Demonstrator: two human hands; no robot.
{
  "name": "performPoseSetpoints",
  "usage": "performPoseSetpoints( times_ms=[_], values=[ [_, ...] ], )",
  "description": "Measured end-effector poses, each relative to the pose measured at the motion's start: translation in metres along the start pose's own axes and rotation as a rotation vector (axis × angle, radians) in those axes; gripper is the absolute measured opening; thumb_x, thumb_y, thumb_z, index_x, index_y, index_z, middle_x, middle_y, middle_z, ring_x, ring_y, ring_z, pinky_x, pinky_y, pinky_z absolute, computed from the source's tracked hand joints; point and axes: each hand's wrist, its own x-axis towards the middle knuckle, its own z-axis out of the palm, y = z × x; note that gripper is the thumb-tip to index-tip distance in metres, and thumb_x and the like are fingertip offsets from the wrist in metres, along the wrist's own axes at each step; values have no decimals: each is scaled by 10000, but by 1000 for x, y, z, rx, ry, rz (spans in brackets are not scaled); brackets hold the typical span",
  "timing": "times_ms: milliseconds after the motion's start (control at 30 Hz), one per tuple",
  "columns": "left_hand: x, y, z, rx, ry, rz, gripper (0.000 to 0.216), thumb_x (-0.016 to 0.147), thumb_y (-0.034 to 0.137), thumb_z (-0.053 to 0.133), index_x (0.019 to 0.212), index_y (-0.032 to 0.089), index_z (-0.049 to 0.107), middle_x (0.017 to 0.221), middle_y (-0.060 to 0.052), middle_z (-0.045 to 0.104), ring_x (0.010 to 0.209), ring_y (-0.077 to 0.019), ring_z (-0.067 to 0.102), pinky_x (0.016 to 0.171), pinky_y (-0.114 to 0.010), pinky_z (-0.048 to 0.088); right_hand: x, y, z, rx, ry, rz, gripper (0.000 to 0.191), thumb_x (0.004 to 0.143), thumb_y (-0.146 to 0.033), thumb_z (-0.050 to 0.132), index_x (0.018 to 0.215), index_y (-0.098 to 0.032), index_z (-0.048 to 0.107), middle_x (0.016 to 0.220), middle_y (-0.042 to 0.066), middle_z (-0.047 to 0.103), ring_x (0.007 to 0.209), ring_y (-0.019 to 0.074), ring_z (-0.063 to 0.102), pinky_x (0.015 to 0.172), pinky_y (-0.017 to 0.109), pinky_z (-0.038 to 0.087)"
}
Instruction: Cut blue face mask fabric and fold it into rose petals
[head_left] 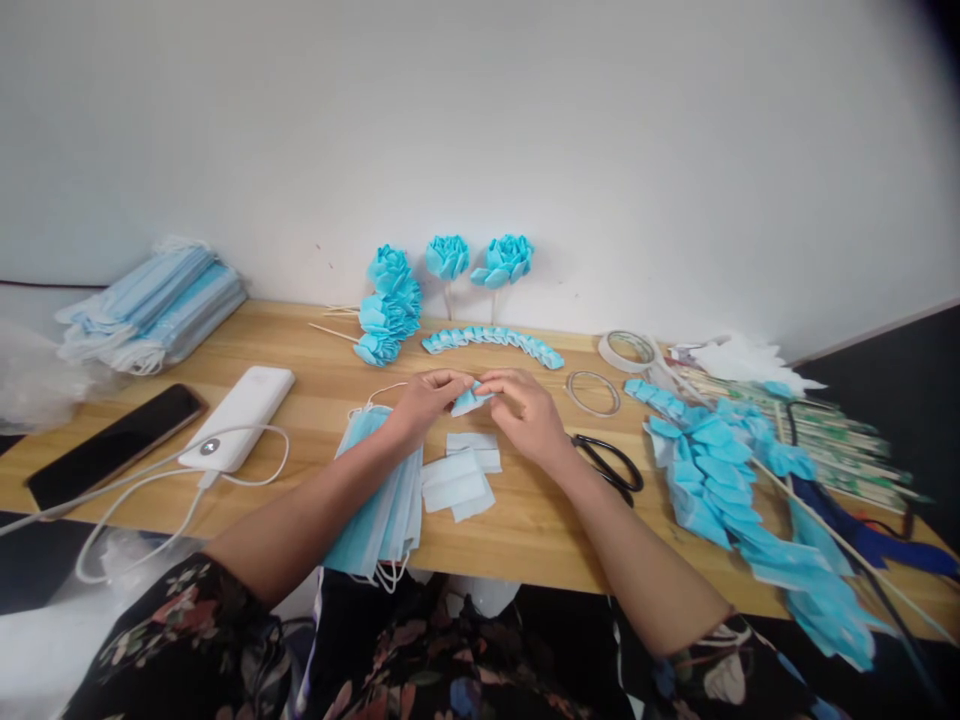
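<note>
Between my two hands is a small blue piece of mask fabric (469, 400), partly covered by fingers. My left hand (431, 402) pinches its left side, and my right hand (523, 408) pinches it from the right. Just below them, cut fabric pieces (455, 482) lie overlapping on the table. A stack of blue face masks (382, 490) with white ear loops lies under and beside my left forearm. Beyond my hands, a curved row of folded blue petals (491, 342) rests on the wood. Black-handled scissors (611, 465) lie right of my right hand, partly hidden by the forearm.
Blue fabric flowers on sticks (448, 258) stand or lie by the wall. A phone (116, 445), a white power bank (238, 415) with cable and piled masks (154, 305) occupy the left. Tape rolls (628, 352), blue petal strips (705, 480) and wrapped sticks (847, 440) crowd the right.
</note>
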Motion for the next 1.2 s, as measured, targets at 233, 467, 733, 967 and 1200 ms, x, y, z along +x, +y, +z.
performPoseSetpoints(
  times_ms=[233, 467, 733, 967, 1200],
  values=[
    [-2, 4, 1, 20, 15, 43, 320, 692, 466, 735, 668, 149, 694, 608, 2, 574, 582, -98, 436, 579, -247, 349, 1, 1, -4, 302, -35, 314, 341, 931, -495, 484, 996, -228, 685, 961, 38, 708, 967, 222, 646, 887, 353, 482],
    [-3, 5, 3, 14, 7, 57, 306, 689, 442, 731, 636, 145, 682, 576, 10, 559, 572, -96, 429, 578, -248, 346, 0, -2, 3, 364, -185, 425, 307, 833, -499, 630, 832, -198, 689, 800, 11, 684, 758, 185, 613, 706, 297, 474],
    [-3, 3, 3, 26, -6, 53, 333, 696, 475, 724, 683, 146, 676, 593, 2, 583, 585, -111, 501, 601, -255, 414, 0, 6, 3, 333, -53, 414, 273, 805, -450, 655, 723, -191, 636, 679, -14, 623, 652, 155, 551, 637, 274, 423],
    [-3, 3, 2, 68, -66, 13, 322, 698, 464, 723, 697, 147, 663, 644, -2, 600, 571, -94, 498, 588, -240, 419, 4, 0, -6, 201, 37, 369, 277, 847, -400, 598, 650, -207, 565, 606, -32, 530, 596, 133, 471, 606, 269, 363],
    [-2, 3, 1, 152, -88, 56, 392, 722, 539, 687, 739, 148, 693, 655, -10, 600, 600, -111, 501, 579, -238, 416, 3, -3, -7, 78, -25, 328, 256, 848, -381, 575, 665, -205, 549, 617, -27, 505, 586, 129, 442, 585, 271, 330]
  ],
)
